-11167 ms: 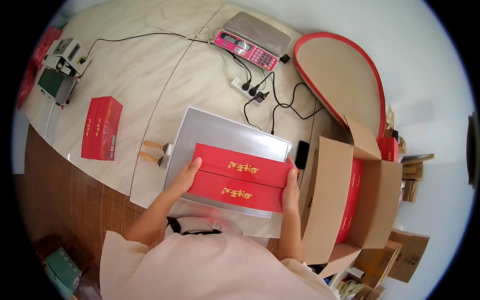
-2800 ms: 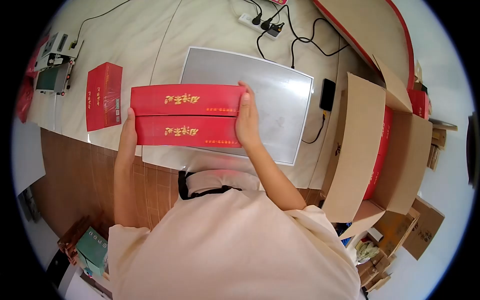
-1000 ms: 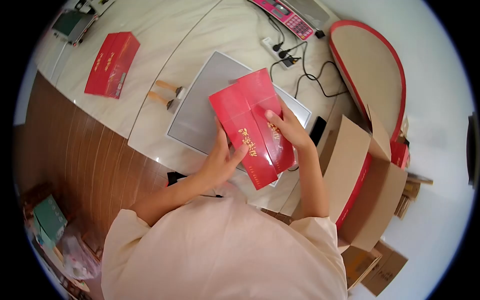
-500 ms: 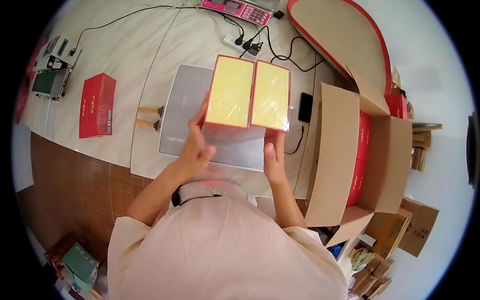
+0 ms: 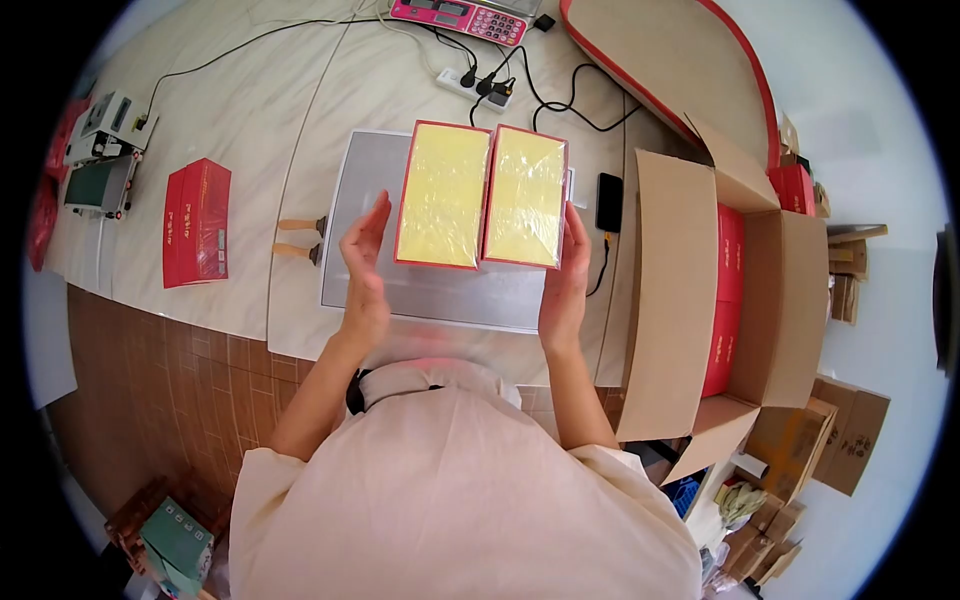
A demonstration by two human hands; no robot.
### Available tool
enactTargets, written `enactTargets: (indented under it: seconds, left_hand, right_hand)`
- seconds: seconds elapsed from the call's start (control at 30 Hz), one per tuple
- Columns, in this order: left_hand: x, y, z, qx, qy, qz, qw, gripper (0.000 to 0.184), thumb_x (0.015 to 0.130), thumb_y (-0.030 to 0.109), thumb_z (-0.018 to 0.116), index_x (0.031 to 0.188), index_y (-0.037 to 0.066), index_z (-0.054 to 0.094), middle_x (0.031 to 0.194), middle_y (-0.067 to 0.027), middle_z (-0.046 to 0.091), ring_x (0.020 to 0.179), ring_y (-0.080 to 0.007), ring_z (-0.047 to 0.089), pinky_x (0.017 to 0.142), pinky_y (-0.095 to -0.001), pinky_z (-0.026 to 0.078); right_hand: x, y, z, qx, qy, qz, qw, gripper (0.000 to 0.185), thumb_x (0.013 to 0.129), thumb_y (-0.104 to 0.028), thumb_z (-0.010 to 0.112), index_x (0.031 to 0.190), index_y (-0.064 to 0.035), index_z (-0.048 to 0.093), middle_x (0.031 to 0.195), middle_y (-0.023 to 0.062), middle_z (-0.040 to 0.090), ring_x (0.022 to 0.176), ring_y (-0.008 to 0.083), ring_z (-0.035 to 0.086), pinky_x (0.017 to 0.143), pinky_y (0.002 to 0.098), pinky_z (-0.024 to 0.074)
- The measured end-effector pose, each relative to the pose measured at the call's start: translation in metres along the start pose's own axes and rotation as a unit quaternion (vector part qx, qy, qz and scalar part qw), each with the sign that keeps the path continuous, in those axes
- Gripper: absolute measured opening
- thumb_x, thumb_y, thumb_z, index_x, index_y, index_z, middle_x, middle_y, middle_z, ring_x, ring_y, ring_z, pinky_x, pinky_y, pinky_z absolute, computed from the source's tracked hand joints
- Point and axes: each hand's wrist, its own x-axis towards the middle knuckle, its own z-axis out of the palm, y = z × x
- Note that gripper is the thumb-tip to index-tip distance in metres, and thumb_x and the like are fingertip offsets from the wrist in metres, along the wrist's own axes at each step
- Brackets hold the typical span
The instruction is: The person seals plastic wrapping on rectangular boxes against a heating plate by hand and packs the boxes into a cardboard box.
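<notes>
Two red boxes with yellow faces stand side by side over a grey metal plate (image 5: 450, 300), wrapped in shiny clear film; the left box (image 5: 442, 195) and the right box (image 5: 525, 198) have a narrow gap between them. My left hand (image 5: 366, 270) is open, fingers stretched upward, a little apart from the left box's side. Along the right side of the right box is my right hand (image 5: 565, 285), its fingers extended and flat, close against the edge; whether it presses on the box I cannot tell.
A wrapped red box (image 5: 196, 223) lies on the marble-patterned table at left, near two wooden-handled brushes (image 5: 300, 238). An open carton (image 5: 675, 300) with red boxes stands right, beside a phone (image 5: 609, 202). Behind are a power strip (image 5: 470, 88), cables and a pink scale (image 5: 470, 18).
The two yellow-faced boxes have come down and slightly left onto the plate. My left hand has drawn away from them, and my right hand has moved from beneath to their right side.
</notes>
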Motion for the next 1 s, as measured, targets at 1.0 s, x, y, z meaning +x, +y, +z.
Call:
enactTargets:
  seconds: [1.0]
  left_hand:
    - [0.014, 0.224, 0.075, -0.643, -0.198, 0.187, 0.716, 0.037, 0.098, 0.022, 0.035, 0.109, 0.008, 0.067, 0.114, -0.0141, 0.063, 0.107, -0.0279, 0.06, 0.103, -0.0366, 0.035]
  right_hand:
    - [-0.034, -0.188, 0.062, 0.553, -0.325, -0.235, 0.73, 0.025, 0.093, -0.022, 0.052, 0.115, -0.0121, 0.059, 0.104, 0.0065, 0.063, 0.093, 0.02, 0.059, 0.086, 0.0324, 0.0436]
